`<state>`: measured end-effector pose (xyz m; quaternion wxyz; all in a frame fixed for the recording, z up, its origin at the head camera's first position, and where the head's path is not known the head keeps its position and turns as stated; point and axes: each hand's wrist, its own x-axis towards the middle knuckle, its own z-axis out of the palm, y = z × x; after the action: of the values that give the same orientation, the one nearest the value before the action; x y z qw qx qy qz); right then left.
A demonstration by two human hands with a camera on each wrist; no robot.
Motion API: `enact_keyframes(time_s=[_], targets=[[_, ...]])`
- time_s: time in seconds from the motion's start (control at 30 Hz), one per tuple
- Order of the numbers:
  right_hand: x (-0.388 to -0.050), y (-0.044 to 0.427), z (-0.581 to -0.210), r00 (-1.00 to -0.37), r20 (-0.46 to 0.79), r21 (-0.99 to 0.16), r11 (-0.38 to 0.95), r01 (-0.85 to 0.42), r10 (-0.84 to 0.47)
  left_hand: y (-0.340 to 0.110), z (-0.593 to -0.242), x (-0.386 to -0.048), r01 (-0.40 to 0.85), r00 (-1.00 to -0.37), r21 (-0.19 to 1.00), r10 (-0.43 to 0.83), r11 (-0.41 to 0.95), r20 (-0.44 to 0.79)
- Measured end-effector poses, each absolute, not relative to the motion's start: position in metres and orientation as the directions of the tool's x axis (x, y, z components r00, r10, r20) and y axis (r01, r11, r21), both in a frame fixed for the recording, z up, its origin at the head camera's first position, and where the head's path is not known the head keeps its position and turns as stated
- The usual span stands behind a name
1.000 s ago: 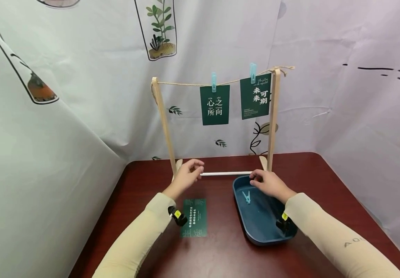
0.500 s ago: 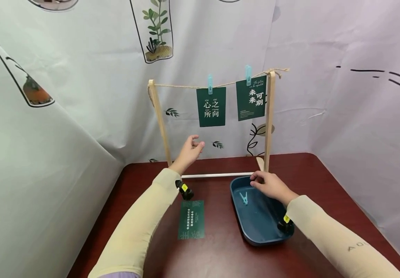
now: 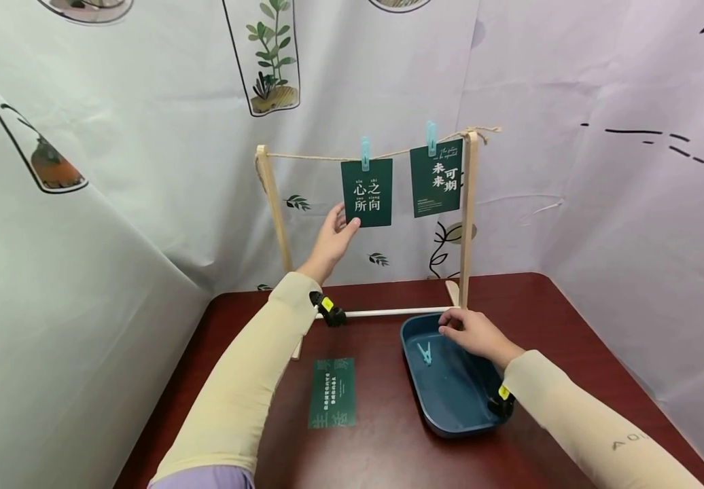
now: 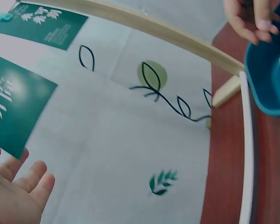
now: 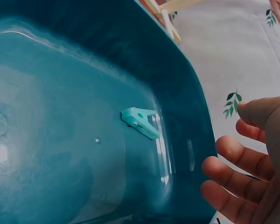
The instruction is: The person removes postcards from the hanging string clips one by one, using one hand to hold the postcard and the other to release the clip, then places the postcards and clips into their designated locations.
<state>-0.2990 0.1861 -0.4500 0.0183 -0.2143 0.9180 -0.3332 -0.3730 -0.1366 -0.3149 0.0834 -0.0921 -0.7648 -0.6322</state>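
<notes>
A green card [image 3: 367, 197] with white characters hangs from the rope by a light-blue clip [image 3: 365, 154]. My left hand [image 3: 330, 238] is at its lower left corner, thumb in front and some fingers partly behind; in the left wrist view the fingers [image 4: 37, 175] are spread, and firm contact cannot be told. Another green card [image 3: 436, 178] hangs to the right under its own clip [image 3: 431, 139]. Over the far end of the blue tray [image 3: 459, 394], my right hand [image 3: 477, 333] hangs loosely bent and holds nothing. One light-blue clip [image 5: 141, 122] lies inside the tray.
The rope [image 3: 303, 157] runs between two wooden posts [image 3: 467, 224], with a white bar [image 3: 395, 312] low between them. A third green card [image 3: 332, 392] lies flat on the dark red table [image 3: 382, 448]. Patterned white cloth [image 3: 174, 170] stands behind and at the sides.
My left hand has risen from low by the white bar to the middle card's lower left corner. My right hand has stayed over the tray. The head view has shifted slightly.
</notes>
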Motion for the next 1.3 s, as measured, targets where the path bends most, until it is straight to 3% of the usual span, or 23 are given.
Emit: enact_keyframes(time_s=[0.47,0.77,1.0,1.3], targets=[[-0.3,0.186,-0.447,-0.895,0.119,-0.614,0.676,-0.407,-0.431,-0.116,-0.291,-0.366,0.342,-0.939,0.937,-0.012,0.066,0.343],[-0.303,0.179,-0.435,-0.885,0.112,-0.606,0.674,-0.421,-0.452,-0.116,-0.288,-0.361,0.277,-0.958,0.959,-0.061,0.06,0.28],[-0.311,0.164,-0.403,-0.856,0.128,-0.513,0.705,-0.489,-0.5,-0.12,-0.287,-0.356,0.259,-0.958,0.962,-0.1,0.084,0.267],[-0.328,0.129,-0.332,-0.806,0.174,-0.388,0.714,-0.584,-0.565,-0.117,-0.286,-0.355,0.233,-0.967,0.971,-0.088,0.056,0.237]])
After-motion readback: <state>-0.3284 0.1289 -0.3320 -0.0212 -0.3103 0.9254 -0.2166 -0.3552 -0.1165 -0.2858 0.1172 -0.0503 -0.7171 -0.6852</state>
